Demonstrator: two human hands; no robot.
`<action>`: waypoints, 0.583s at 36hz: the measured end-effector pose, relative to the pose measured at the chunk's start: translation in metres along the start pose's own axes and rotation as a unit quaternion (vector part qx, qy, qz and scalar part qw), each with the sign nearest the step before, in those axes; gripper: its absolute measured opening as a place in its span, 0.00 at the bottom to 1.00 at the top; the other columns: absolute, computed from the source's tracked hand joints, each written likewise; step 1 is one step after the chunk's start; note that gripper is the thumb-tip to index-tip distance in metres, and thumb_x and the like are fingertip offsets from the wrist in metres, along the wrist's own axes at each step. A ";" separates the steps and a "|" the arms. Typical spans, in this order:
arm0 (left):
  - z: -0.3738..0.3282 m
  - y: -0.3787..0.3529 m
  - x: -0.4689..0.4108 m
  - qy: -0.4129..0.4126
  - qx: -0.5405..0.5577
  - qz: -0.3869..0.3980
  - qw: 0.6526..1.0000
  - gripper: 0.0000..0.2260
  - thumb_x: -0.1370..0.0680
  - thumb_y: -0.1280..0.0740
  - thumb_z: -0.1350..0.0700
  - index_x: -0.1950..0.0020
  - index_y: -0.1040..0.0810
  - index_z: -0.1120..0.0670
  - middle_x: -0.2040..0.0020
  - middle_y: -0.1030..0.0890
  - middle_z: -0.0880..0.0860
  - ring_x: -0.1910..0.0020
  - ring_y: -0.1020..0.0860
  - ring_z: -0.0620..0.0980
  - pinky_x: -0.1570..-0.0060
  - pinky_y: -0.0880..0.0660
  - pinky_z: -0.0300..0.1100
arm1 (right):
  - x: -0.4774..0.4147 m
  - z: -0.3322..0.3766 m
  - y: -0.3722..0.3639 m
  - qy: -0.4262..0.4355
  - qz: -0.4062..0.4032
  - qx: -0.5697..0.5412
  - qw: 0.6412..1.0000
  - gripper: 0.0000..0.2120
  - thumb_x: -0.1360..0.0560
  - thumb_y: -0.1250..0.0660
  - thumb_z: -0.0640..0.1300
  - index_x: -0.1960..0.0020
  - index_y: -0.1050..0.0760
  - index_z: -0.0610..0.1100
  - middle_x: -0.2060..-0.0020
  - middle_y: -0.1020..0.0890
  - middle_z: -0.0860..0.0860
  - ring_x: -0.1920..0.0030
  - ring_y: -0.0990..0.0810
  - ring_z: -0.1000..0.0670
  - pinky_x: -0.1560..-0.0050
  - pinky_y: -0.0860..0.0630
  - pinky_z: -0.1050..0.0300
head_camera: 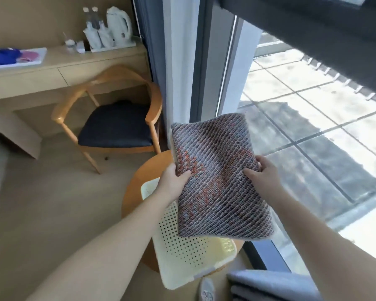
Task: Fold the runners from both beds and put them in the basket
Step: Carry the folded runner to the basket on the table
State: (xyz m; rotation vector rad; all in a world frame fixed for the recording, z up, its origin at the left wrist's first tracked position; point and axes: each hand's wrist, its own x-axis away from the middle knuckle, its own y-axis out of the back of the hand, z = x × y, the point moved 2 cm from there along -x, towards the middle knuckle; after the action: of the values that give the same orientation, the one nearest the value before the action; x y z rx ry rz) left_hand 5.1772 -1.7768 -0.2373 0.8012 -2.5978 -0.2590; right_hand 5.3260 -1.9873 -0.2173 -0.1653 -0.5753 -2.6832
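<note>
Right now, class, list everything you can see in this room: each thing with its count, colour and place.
Folded woven runner: one, grey with orange flecks, held above the basket.
Perforated plastic basket: one, cream, on the round table.
Round wooden table: one, orange-brown, by the window.
Wooden armchair: one, tan with dark seat, at the desk.
Electric kettle: one, white, on the desk.
Left hand: gripping the runner's left edge.
Right hand: gripping its right edge.
</note>
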 end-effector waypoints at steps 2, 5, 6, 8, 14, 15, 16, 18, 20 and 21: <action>0.029 0.001 -0.003 0.043 -0.018 -0.010 0.999 0.13 0.21 0.36 0.51 0.39 0.28 0.52 0.44 0.22 0.52 0.47 0.23 0.52 0.45 0.26 0.50 | -0.007 -0.024 -0.023 -0.003 0.030 0.024 0.999 0.14 0.29 0.30 0.37 0.52 0.24 0.54 0.63 0.15 0.54 0.64 0.15 0.51 0.58 0.18 0.49; 0.076 0.002 -0.005 0.112 -0.033 -0.036 0.993 0.11 0.21 0.37 0.52 0.40 0.29 0.53 0.45 0.22 0.51 0.47 0.24 0.52 0.46 0.27 0.48 | -0.010 -0.062 -0.060 -0.007 0.064 0.072 0.995 0.15 0.29 0.30 0.42 0.49 0.27 0.60 0.59 0.17 0.59 0.62 0.17 0.55 0.56 0.19 0.48; 0.092 0.002 -0.005 0.133 -0.038 -0.045 0.989 0.11 0.21 0.37 0.53 0.40 0.29 0.53 0.46 0.22 0.51 0.48 0.24 0.52 0.47 0.28 0.46 | -0.011 -0.074 -0.072 -0.012 0.074 0.080 0.994 0.15 0.28 0.31 0.43 0.47 0.27 0.60 0.58 0.18 0.59 0.62 0.18 0.55 0.56 0.19 0.48; 0.119 0.002 -0.004 0.168 -0.046 -0.061 0.983 0.12 0.21 0.37 0.53 0.39 0.28 0.54 0.45 0.22 0.52 0.48 0.24 0.52 0.49 0.29 0.44 | -0.010 -0.097 -0.093 -0.028 0.093 0.100 0.990 0.17 0.27 0.31 0.44 0.40 0.27 0.55 0.57 0.18 0.59 0.65 0.18 0.56 0.60 0.19 0.48; 0.179 0.001 0.005 0.250 -0.090 -0.087 0.960 0.10 0.22 0.36 0.55 0.42 0.28 0.57 0.46 0.22 0.55 0.47 0.24 0.56 0.49 0.28 0.46 | 0.000 -0.140 -0.135 -0.054 0.153 0.145 0.976 0.20 0.23 0.35 0.44 0.32 0.31 0.50 0.47 0.18 0.52 0.58 0.19 0.54 0.63 0.24 0.56; 0.186 0.000 0.006 0.260 -0.098 -0.088 0.957 0.10 0.22 0.36 0.55 0.42 0.29 0.57 0.46 0.23 0.56 0.47 0.24 0.57 0.49 0.28 0.45 | 0.001 -0.144 -0.140 -0.056 0.159 0.155 0.973 0.21 0.23 0.35 0.44 0.31 0.32 0.49 0.45 0.19 0.51 0.56 0.20 0.53 0.63 0.26 0.58; 0.192 -0.002 0.007 0.268 -0.098 -0.088 0.954 0.10 0.22 0.37 0.56 0.42 0.30 0.58 0.46 0.23 0.56 0.47 0.25 0.57 0.49 0.28 0.45 | 0.001 -0.147 -0.144 -0.057 0.162 0.166 0.971 0.22 0.23 0.35 0.44 0.30 0.33 0.49 0.44 0.20 0.50 0.56 0.20 0.53 0.64 0.27 0.59; 0.200 -0.006 0.006 0.285 -0.094 -0.081 0.951 0.11 0.21 0.37 0.57 0.41 0.31 0.59 0.46 0.24 0.57 0.51 0.26 0.55 0.52 0.30 0.43 | 0.000 -0.152 -0.152 -0.057 0.165 0.192 0.966 0.23 0.22 0.35 0.45 0.29 0.35 0.50 0.43 0.21 0.51 0.59 0.22 0.54 0.66 0.29 0.61; 0.204 -0.011 0.006 0.296 -0.111 -0.066 0.946 0.11 0.21 0.38 0.59 0.40 0.34 0.60 0.46 0.25 0.57 0.54 0.27 0.53 0.55 0.31 0.42 | 0.000 -0.156 -0.156 -0.057 0.169 0.225 0.958 0.24 0.22 0.36 0.44 0.28 0.36 0.51 0.44 0.21 0.50 0.64 0.25 0.60 0.70 0.31 0.63; 0.204 -0.014 0.006 0.300 -0.123 -0.061 0.944 0.13 0.22 0.39 0.61 0.39 0.35 0.61 0.46 0.25 0.58 0.55 0.27 0.52 0.56 0.31 0.43 | 0.000 -0.158 -0.158 -0.054 0.173 0.242 0.953 0.24 0.22 0.37 0.44 0.27 0.37 0.51 0.43 0.21 0.49 0.64 0.25 0.59 0.69 0.30 0.62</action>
State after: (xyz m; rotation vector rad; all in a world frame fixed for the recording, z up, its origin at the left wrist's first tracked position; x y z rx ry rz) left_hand 5.0909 -1.7800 -0.4231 0.7988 -1.9068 -0.3105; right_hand 5.2582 -1.9200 -0.4192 -0.2502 -1.1047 -2.1344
